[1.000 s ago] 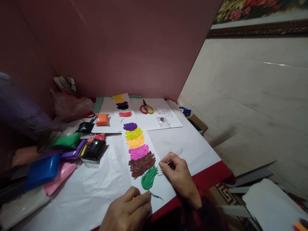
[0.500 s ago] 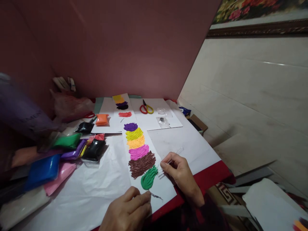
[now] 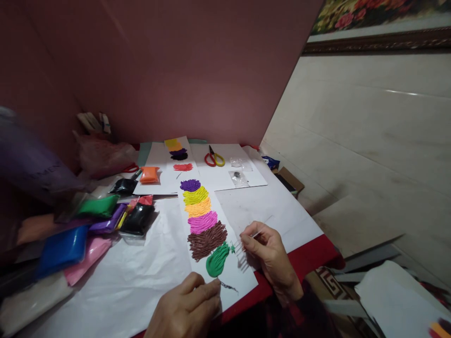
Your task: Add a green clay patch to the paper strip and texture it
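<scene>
A long white card (image 3: 243,277) lies across the table, carrying textured bands of purple, yellow, light orange, pink and brown clay (image 3: 207,239). At its near end is a green clay patch (image 3: 216,263), ridged at the top and smoother below. My right hand (image 3: 271,256) pinches a clear plastic fork (image 3: 241,249), its tines over the card just right of the green. A small green bit (image 3: 232,248) sits by the tines. My left hand (image 3: 186,300) has its fingers closed at the card's near edge, beside a dark drawn line (image 3: 229,287).
Packets of coloured clay, including a blue packet (image 3: 63,249) and a black packet (image 3: 137,219), crowd the left. Scissors (image 3: 214,157), small clear bags (image 3: 238,178) and another clay-banded strip (image 3: 182,155) lie at the back. A red cloth (image 3: 313,253) edges the table.
My right hand has drawn the fork slightly right, off the green patch, and a small green bit now shows apart from it. My left hand stays put.
</scene>
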A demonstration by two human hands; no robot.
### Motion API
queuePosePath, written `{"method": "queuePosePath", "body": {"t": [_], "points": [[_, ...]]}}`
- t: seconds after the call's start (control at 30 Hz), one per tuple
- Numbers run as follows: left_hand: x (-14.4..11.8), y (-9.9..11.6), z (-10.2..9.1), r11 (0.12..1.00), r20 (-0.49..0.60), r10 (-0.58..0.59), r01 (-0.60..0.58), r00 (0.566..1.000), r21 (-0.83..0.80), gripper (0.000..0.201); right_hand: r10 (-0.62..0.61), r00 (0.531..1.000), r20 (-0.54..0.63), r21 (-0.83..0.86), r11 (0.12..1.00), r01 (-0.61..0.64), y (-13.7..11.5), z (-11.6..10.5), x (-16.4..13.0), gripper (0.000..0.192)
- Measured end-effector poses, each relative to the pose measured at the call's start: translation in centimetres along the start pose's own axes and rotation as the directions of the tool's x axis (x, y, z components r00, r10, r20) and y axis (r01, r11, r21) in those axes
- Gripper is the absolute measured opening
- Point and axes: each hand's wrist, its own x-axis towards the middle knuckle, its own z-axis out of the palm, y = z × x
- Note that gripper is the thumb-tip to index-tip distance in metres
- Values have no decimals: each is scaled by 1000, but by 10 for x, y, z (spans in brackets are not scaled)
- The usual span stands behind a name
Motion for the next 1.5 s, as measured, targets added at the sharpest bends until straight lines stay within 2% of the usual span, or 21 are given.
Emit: {"method": "queuePosePath", "body": {"t": [0.2, 0.57, 0.8, 0.97, 1.2, 1.3, 1.37, 1.5], "points": [[1, -2, 0, 1000, -7, -5, 5, 1000, -10, 22, -28, 1000, 8, -216, 976, 29, -3, 2, 0, 23], [1, 1, 3, 1000, -8, -15, 15, 1000, -8, 22, 52, 981, 189, -296, 955, 6, 0, 5, -5, 19], [1, 1, 1, 1000, -11, -20, 20, 1000, -19, 22, 47, 982, 184, -314, 949, 13, 2, 6, -3, 14], [1, 1, 0, 1000, -20, -15, 15, 1000, -6, 24, 53, 983, 176, -391, 920, 20, 3, 7, -2, 10], [-1, 0, 4, 999, -39, -28, 28, 999, -16, 22, -48, 992, 119, -527, 843, 104, 5, 11, -4, 12], [-2, 1, 3, 1000, -29, -23, 22, 999, -14, 20, -121, 989, 82, -536, 832, 146, 3, 11, -6, 15], [-2, 1, 2, 1000, -19, -20, 20, 1000, -13, 20, -140, 987, 80, -496, 853, 161, 2, 9, -6, 16], [-2, 0, 1, 999, 12, -37, 37, 999, -4, 22, -86, 980, 182, -405, 901, 154, 2, 7, -9, 16]]}}
